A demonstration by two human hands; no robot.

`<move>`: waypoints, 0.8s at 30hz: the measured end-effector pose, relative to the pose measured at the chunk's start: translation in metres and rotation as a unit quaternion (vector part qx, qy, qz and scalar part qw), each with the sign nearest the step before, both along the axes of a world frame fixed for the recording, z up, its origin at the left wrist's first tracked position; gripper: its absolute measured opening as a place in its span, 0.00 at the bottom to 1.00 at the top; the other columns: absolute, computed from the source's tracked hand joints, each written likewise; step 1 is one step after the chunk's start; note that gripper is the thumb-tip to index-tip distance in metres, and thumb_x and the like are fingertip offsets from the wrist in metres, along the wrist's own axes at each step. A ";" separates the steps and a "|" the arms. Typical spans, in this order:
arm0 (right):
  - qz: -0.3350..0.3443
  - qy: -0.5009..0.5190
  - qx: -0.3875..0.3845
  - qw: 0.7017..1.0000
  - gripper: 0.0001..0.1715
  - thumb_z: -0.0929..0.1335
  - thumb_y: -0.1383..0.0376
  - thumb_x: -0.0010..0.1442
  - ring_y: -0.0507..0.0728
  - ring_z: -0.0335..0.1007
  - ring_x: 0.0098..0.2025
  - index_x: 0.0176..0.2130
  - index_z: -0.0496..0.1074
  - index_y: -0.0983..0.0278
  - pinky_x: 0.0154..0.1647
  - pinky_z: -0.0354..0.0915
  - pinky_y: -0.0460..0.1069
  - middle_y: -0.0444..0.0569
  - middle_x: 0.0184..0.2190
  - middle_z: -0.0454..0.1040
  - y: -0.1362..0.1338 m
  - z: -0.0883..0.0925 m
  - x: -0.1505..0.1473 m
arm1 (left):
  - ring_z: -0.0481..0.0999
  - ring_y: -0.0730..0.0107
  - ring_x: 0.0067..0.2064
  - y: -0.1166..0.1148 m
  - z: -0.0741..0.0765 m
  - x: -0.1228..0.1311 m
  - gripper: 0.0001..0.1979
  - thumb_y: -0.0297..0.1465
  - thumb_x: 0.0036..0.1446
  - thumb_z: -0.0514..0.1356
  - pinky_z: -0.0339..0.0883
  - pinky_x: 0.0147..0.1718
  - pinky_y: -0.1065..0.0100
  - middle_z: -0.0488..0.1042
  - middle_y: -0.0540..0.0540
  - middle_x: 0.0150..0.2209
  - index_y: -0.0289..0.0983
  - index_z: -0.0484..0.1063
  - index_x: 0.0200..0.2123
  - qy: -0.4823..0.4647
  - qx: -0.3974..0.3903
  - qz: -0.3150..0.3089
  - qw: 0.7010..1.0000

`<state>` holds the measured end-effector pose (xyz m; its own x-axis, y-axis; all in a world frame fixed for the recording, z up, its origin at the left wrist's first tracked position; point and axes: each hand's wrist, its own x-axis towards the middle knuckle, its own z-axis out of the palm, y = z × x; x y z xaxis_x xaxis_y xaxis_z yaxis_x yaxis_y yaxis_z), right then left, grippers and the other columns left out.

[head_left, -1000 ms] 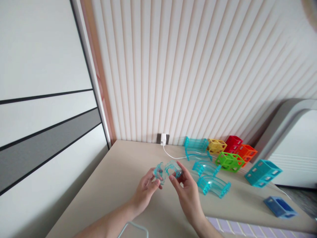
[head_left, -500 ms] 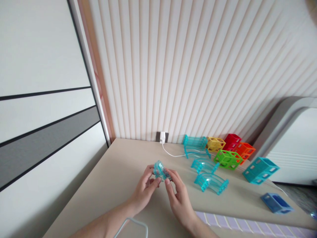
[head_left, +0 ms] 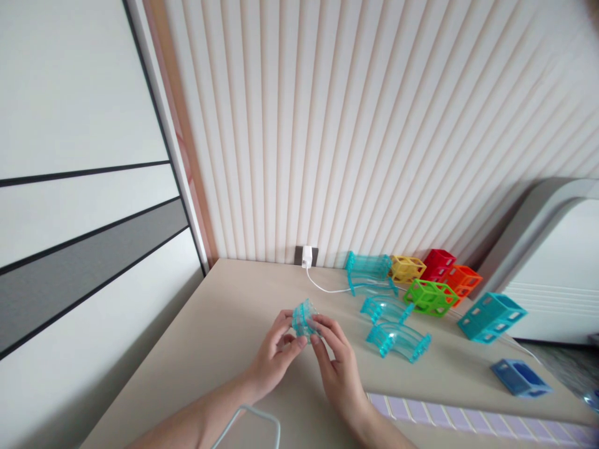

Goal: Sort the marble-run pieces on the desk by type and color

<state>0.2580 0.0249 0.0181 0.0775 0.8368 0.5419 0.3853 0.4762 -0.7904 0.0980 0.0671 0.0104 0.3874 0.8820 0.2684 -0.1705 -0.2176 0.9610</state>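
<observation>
A small clear teal plastic piece [head_left: 304, 318] is held above the table between both hands. My left hand [head_left: 276, 355] grips its left side, with thumb below and fingers behind. On its right side, my right hand [head_left: 337, 368] pinches it between thumb and fingers. Fingers cover part of the piece, so its full shape is hidden. Just to the right lie two curved teal track pieces, one [head_left: 387, 309] behind the other [head_left: 399, 340]. A larger teal curved piece [head_left: 369, 267] stands near the wall.
Yellow [head_left: 407, 269], red [head_left: 438, 265], orange [head_left: 462, 282], green [head_left: 430, 297], teal [head_left: 491, 318] and blue [head_left: 521, 378] open-frame blocks sit on the right of the table [head_left: 224, 299]. A white cable runs behind them from a charger [head_left: 307, 256]. A lilac strip [head_left: 449, 416] lies along the front.
The teal piece has turned between my hands, so its ridged side now shows more. My right fingers have shifted slightly over it.
</observation>
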 end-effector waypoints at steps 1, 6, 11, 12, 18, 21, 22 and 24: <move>0.005 -0.006 0.002 1.000 0.15 0.65 0.62 0.72 0.58 0.76 0.53 0.53 0.78 0.55 0.53 0.73 0.50 0.53 0.52 0.76 0.000 0.000 0.000 | 0.74 0.64 0.46 -0.001 0.000 0.000 0.14 0.41 0.64 0.63 0.72 0.41 0.68 0.71 0.44 0.50 0.42 0.77 0.50 -0.002 -0.001 -0.002 1.000; 0.011 -0.047 0.020 0.999 0.18 0.62 0.64 0.73 0.58 0.74 0.55 0.58 0.74 0.54 0.56 0.71 0.52 0.52 0.53 0.77 0.000 -0.002 0.001 | 0.74 0.68 0.41 -0.003 0.001 0.001 0.15 0.42 0.65 0.61 0.73 0.42 0.68 0.71 0.44 0.50 0.43 0.77 0.50 -0.010 -0.009 -0.001 1.000; -0.006 -0.077 0.028 0.997 0.19 0.62 0.64 0.73 0.58 0.77 0.52 0.60 0.69 0.53 0.53 0.72 0.52 0.50 0.52 0.79 0.000 -0.010 -0.001 | 0.75 0.66 0.44 -0.003 0.001 0.002 0.16 0.44 0.66 0.59 0.75 0.44 0.66 0.71 0.43 0.53 0.43 0.77 0.51 -0.002 -0.014 0.006 1.000; -0.008 -0.080 0.022 0.997 0.19 0.61 0.64 0.73 0.58 0.77 0.51 0.60 0.69 0.53 0.52 0.72 0.52 0.50 0.52 0.79 0.000 -0.012 -0.001 | 0.75 0.65 0.45 -0.003 0.000 0.002 0.17 0.44 0.66 0.59 0.75 0.44 0.65 0.70 0.42 0.54 0.43 0.77 0.50 0.002 -0.013 0.009 1.000; 0.007 -0.063 -0.032 0.997 0.18 0.59 0.63 0.74 0.57 0.78 0.49 0.59 0.69 0.55 0.51 0.73 0.51 0.50 0.49 0.80 -0.002 -0.015 -0.003 | 0.76 0.59 0.51 -0.003 -0.004 0.002 0.18 0.45 0.67 0.58 0.76 0.47 0.61 0.69 0.40 0.60 0.43 0.77 0.53 0.020 -0.006 0.001 1.000; 0.024 -0.049 -0.035 0.998 0.18 0.59 0.62 0.75 0.58 0.78 0.50 0.58 0.69 0.56 0.52 0.73 0.52 0.52 0.52 0.79 -0.002 -0.012 -0.003 | 0.74 0.55 0.56 -0.003 -0.009 0.000 0.20 0.46 0.67 0.58 0.75 0.51 0.57 0.64 0.40 0.66 0.45 0.74 0.57 0.033 0.003 -0.008 0.999; 0.028 -0.049 -0.032 0.998 0.18 0.59 0.62 0.75 0.58 0.77 0.52 0.58 0.69 0.56 0.53 0.73 0.52 0.52 0.53 0.79 -0.002 -0.011 -0.003 | 0.72 0.53 0.59 -0.004 -0.011 -0.001 0.21 0.45 0.67 0.58 0.74 0.53 0.56 0.63 0.40 0.68 0.45 0.72 0.59 0.037 0.005 -0.010 0.999; 0.033 -0.055 -0.023 0.998 0.18 0.59 0.63 0.74 0.59 0.75 0.56 0.58 0.69 0.55 0.58 0.71 0.55 0.52 0.55 0.78 -0.002 -0.010 -0.003 | 0.68 0.52 0.64 -0.004 -0.014 -0.003 0.23 0.44 0.67 0.58 0.71 0.58 0.53 0.61 0.40 0.69 0.45 0.68 0.62 0.039 0.006 -0.017 0.999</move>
